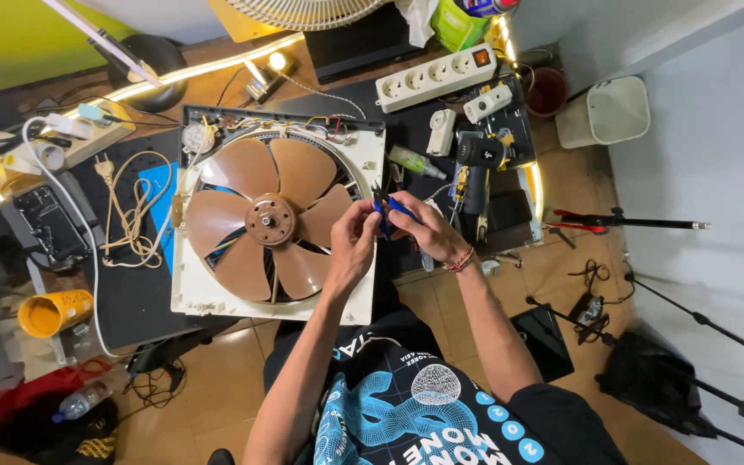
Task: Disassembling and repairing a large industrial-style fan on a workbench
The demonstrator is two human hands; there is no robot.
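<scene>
A square cream fan housing (208,297) with brown blades (243,215) lies flat on a dark mat in front of me. My right hand (428,231) grips blue-handled cutters (387,207) over the housing's right edge. My left hand (353,241) is raised beside it, fingertips pinched at the cutter jaws on something too small to make out, perhaps a thin wire. Loose coloured wires (320,125) run along the housing's top edge.
A white power strip (435,77), a cordless drill (478,168) and small tools lie at the back right. A coiled beige cord (131,220) and a yellow tube (53,312) are at the left. A tripod (639,224), a white bin (615,110) and a wall stand to the right.
</scene>
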